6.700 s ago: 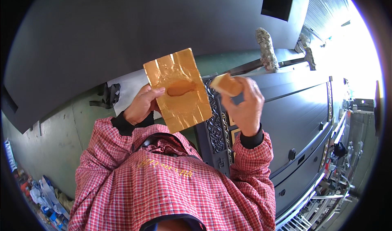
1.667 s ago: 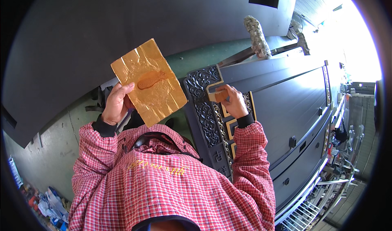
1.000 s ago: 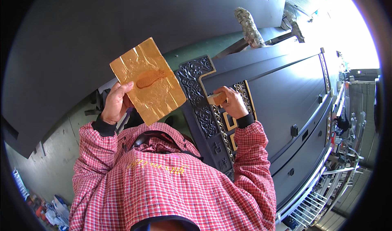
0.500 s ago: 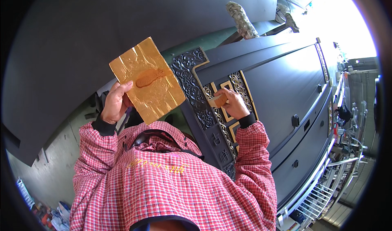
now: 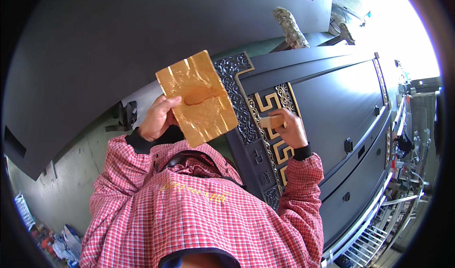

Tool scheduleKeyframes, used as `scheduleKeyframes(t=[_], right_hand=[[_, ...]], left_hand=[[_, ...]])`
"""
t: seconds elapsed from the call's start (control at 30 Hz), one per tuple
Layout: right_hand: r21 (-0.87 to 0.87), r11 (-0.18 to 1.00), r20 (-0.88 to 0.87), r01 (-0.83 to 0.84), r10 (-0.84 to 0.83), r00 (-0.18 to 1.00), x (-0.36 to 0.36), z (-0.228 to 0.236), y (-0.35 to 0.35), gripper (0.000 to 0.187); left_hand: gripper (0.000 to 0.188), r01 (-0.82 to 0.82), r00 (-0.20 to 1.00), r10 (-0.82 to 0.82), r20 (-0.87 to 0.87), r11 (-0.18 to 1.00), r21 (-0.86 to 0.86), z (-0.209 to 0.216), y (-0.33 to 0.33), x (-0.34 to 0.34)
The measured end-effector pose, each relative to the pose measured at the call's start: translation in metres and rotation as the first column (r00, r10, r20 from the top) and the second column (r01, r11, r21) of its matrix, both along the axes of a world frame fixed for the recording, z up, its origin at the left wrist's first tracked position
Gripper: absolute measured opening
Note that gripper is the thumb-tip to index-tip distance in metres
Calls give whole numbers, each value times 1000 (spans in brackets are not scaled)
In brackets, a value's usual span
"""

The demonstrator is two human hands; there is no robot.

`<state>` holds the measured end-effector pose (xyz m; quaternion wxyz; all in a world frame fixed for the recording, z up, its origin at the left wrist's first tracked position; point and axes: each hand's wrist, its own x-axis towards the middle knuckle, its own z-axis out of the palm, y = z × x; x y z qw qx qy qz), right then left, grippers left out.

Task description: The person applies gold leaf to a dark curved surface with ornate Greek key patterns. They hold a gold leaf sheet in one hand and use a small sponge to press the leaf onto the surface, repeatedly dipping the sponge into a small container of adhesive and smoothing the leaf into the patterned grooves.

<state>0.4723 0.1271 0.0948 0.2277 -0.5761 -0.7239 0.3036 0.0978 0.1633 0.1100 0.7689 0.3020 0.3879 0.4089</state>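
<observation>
My left hand [image 5: 159,118] grips the edge of a gold foil-covered board [image 5: 201,128], thumb on top and fingers underneath. An orange-brown smear [image 5: 196,96] marks the middle of the foil. In my right hand [image 5: 294,131] is a small tan block [image 5: 271,122], pinched between thumb and fingers; its material is unclear. The block lies against or just over the gold fret pattern [image 5: 266,102] of a dark door panel [image 5: 327,92]; whether it touches cannot be told. Beside the fret run scrolled borders, partly gold, and a black carved strip [image 5: 244,121] near the board.
A large dark sheet or panel [image 5: 118,36] fills the upper left. Wrapped posts [image 5: 290,28] stick up beyond the door. Black latch blocks [image 5: 348,145] stand out from its surface. White metal racks [image 5: 365,239] stand at the lower right, and piled items [image 5: 66,244] lie at the lower left.
The whole view has shifted slightly. The gold board has come right, closer to the carved border. My right hand and the block have moved a little right and down along the fret.
</observation>
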Motion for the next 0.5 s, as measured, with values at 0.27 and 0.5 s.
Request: scheduleKeyframes(t=[0.27,0.5], right_hand=[[233,962,-183,142,-100,978,-67,89,7,31],[285,957,18,-57,54,998,-129,114,15,30]], left_hand=[[42,205,979,-205,15,979,13,-2,-4,-2],[43,287,957,-285,-53,957,43,12,-7,-11]])
